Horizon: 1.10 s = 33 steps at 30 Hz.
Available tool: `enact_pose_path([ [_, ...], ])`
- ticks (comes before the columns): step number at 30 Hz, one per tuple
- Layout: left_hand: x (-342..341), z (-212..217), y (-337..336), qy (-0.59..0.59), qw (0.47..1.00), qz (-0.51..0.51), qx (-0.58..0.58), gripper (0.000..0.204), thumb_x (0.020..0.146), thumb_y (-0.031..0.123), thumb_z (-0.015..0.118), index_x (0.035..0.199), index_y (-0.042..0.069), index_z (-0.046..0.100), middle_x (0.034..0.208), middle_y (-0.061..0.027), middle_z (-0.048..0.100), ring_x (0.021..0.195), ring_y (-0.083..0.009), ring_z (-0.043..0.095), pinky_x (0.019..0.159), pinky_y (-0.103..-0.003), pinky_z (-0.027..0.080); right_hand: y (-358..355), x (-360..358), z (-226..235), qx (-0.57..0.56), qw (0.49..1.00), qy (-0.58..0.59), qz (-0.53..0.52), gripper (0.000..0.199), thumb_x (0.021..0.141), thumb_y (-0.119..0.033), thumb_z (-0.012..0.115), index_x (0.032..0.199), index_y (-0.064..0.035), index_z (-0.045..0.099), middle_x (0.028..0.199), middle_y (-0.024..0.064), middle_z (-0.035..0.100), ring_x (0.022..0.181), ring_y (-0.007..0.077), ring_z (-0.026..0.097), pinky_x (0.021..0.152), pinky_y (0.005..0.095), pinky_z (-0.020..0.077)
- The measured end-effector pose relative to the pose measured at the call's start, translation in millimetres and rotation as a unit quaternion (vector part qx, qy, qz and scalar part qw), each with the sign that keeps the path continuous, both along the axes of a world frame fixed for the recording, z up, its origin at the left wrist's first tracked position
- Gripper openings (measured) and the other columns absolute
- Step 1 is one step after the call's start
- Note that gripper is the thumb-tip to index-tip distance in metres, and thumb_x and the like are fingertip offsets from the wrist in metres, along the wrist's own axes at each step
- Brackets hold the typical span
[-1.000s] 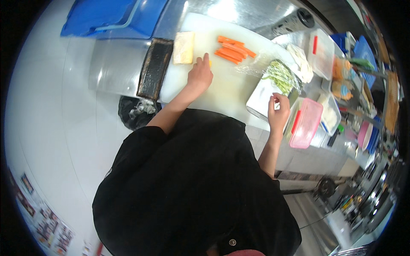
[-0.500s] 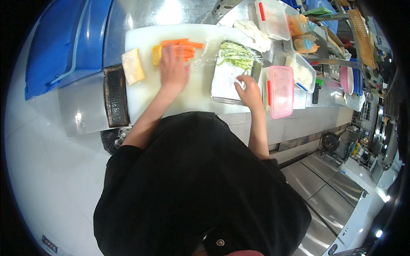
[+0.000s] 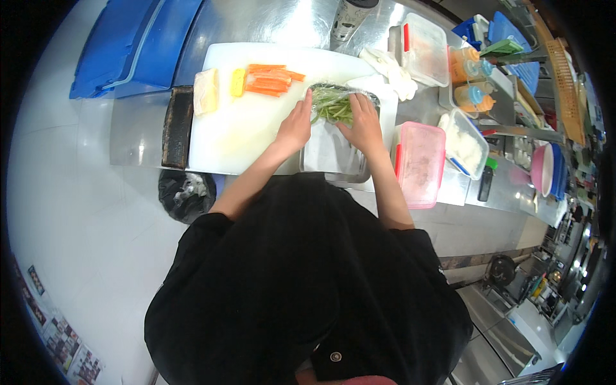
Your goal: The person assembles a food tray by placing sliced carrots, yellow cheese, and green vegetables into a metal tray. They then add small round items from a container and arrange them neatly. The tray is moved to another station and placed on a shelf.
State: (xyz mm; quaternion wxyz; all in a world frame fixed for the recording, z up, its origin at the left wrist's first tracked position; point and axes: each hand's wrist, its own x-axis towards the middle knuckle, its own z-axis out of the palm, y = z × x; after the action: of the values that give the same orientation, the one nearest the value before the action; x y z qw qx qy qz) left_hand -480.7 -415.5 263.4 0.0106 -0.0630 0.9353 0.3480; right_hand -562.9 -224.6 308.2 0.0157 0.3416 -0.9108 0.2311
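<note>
A bundle of thin green cucumber-like strips [image 3: 334, 108] lies at the far end of a metal tray [image 3: 328, 153], with clear plastic wrap about it. My left hand [image 3: 296, 128] rests at the left side of the bundle, fingers stretched out and pointing away from me. From the right, my right hand [image 3: 363, 128] lays its straight fingers against the strips, thumb apart. Left of the tray, orange sticks [image 3: 269, 79] lie on the white cutting board [image 3: 240, 135] beside a small yellow piece [image 3: 237, 83]. A pale yellow block [image 3: 206, 92] sits at the board's left edge.
A dark rectangular pan [image 3: 178, 127] borders the board on the left. On the right stand a pink-lidded container [image 3: 421, 165], a tub of white food [image 3: 463, 144] and sauce bottles [image 3: 467, 64]. A white cloth [image 3: 391, 72] lies behind the tray; blue bins [image 3: 138, 48] stand far left.
My left hand has moved right from the orange sticks to the green strips. My right hand has moved onto the strips from the tray's right side. The whole view has shifted.
</note>
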Motion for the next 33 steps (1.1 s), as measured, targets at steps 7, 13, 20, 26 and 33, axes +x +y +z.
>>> enact_pose_path([
  [7, -36, 22, -12, 0.021, 0.985, 0.029, -0.171, 0.033, 0.089, 0.023, 0.060, 0.115, 0.001, 0.057, 0.108, -0.0181, 0.060, 0.105, -0.0335, 0.058, 0.088, -0.047, 0.046, -7, -15, -14, 0.025, 0.996, 0.025, 0.080, 0.076, 0.065, -0.015, 0.079, 0.131, 0.0002, 0.045, 0.127, 0.0157, 0.051, 0.124, 0.0332, 0.045, 0.103, 0.0454, 0.0390],
  [13, -62, 33, -37, -0.049, 0.983, -0.004, -0.175, 0.027, 0.095, 0.029, 0.052, 0.104, 0.008, 0.065, 0.109, -0.0146, 0.062, 0.109, -0.0335, 0.057, 0.092, -0.045, 0.046, -22, -21, -21, 0.131, 0.990, -0.026, 0.042, 0.066, 0.061, -0.014, 0.077, 0.120, -0.0028, 0.049, 0.117, 0.0133, 0.051, 0.116, 0.0316, 0.048, 0.095, 0.0459, 0.0416],
  [20, -55, 24, -52, 0.064, 0.995, 0.072, 0.004, 0.029, 0.093, 0.023, 0.056, 0.116, 0.005, 0.059, 0.115, -0.0165, 0.059, 0.106, -0.0344, 0.058, 0.091, -0.042, 0.047, -24, -1, -29, 0.097, 0.995, 0.010, 0.009, 0.056, 0.061, -0.013, 0.076, 0.110, -0.0035, 0.050, 0.109, 0.0129, 0.050, 0.108, 0.0327, 0.049, 0.090, 0.0447, 0.0423],
  [26, 56, 28, -49, 0.148, 0.984, 0.083, 0.059, 0.034, 0.088, 0.015, 0.062, 0.118, 0.002, 0.055, 0.113, -0.0192, 0.056, 0.108, -0.0376, 0.054, 0.094, -0.044, 0.043, -24, 29, -35, 0.097, 0.993, 0.058, -0.030, 0.050, 0.066, -0.005, 0.070, 0.113, -0.0024, 0.053, 0.108, 0.0129, 0.052, 0.107, 0.0320, 0.051, 0.089, 0.0448, 0.0424],
  [33, 65, 36, -36, 0.167, 0.983, -0.060, 0.053, 0.030, 0.084, 0.010, 0.061, 0.114, 0.006, 0.058, 0.111, -0.0141, 0.056, 0.105, -0.0355, 0.054, 0.091, -0.043, 0.044, -11, 54, -23, -0.007, 0.999, 0.036, -0.037, 0.050, 0.071, -0.010, 0.072, 0.118, -0.0038, 0.056, 0.122, 0.0179, 0.053, 0.116, 0.0354, 0.049, 0.096, 0.0468, 0.0412],
])
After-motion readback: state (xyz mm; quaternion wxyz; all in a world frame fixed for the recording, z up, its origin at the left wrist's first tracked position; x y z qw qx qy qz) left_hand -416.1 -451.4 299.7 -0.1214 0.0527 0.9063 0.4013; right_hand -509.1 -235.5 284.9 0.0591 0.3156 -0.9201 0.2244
